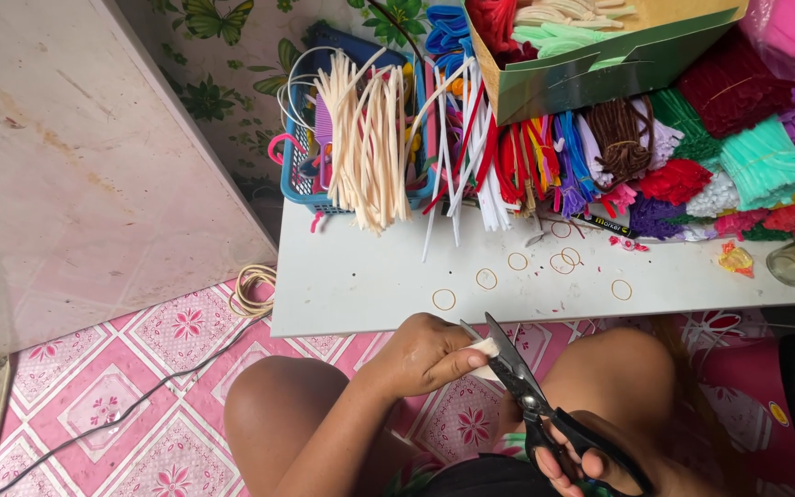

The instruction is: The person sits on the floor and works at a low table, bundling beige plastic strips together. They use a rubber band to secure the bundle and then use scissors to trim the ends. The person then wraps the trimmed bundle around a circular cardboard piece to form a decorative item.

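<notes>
Two hands | left hand [420, 354] pinches white piece [485, 347] | right hand [581, 460] grips open scissors [522, 387]

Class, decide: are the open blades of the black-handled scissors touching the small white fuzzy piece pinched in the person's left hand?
Touching. The head view shows the white fuzzy piece, pinched by the left hand, lying against the open blades of the black-handled scissors held by the right hand.

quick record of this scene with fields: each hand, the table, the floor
left hand: pinches a small white piece between the open scissor blades
right hand: fingers through the handles of the black scissors
table: white; loose rubber bands, blue basket of cream strips, piles of coloured pipe cleaners, green box
floor: pink flower tiles, a cable
</notes>
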